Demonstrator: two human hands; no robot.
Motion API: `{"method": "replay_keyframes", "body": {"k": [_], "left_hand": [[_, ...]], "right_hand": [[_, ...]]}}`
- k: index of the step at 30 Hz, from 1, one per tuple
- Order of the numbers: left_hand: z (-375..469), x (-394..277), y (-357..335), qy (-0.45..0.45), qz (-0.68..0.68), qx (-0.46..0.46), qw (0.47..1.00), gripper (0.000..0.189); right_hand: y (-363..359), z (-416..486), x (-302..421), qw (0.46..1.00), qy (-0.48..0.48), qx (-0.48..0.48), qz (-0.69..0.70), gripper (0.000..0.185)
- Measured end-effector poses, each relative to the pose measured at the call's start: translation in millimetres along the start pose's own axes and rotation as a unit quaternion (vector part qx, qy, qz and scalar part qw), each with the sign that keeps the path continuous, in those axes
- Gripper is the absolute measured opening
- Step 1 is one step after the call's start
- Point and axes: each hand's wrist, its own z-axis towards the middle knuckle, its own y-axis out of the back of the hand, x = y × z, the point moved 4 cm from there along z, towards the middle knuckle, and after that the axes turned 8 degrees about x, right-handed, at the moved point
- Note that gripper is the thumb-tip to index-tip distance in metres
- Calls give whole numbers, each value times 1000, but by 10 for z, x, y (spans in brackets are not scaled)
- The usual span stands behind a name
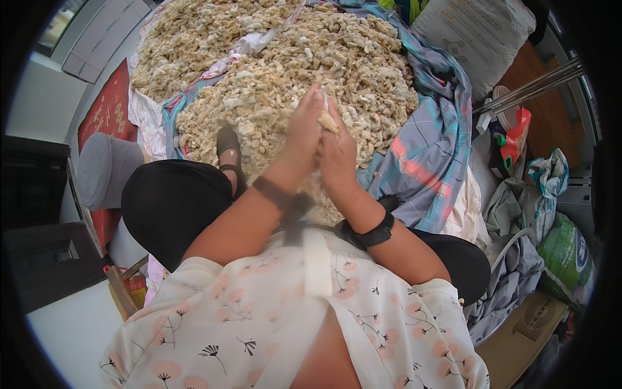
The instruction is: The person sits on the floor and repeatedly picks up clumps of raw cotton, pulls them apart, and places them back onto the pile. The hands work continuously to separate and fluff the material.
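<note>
My left hand point(307, 121) and my right hand point(338, 148) are pressed together, palm towards palm, over a big heap of cream and tan fluffy tufts point(359, 73). The heap looks like raw fibre; its exact kind cannot be told. Between the hands is a pale yellowish tuft point(328, 120), partly hidden by the palms and fingers. My left hand is a little blurred. The heap lies on a blue-grey plaid cloth point(423, 150), and a twisted white and pink cloth point(250, 44) crosses it.
My shod foot point(228, 146) stands at the heap's near left edge. A grey knitted stool or cover point(109, 170) is on the left beside a red mat point(109, 107). On the right are metal rods point(532, 85), a full white sack point(474, 39), plastic bags point(559, 253) and a cardboard box point(522, 335).
</note>
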Motion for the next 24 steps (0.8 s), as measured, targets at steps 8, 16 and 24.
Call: {"method": "replay_keyframes", "body": {"k": [8,16,24], "left_hand": [[-59,409,-11,24,166,76,983,50],[69,43,84,12,44,45,998,47],[62,256,58,28,83,46,995,45]], "right_hand": [[361,278,-187,994,-71,-65,54,51],[-13,93,241,994,34,-42,-96,43],[126,88,-75,997,50,-51,-32,39]]}}
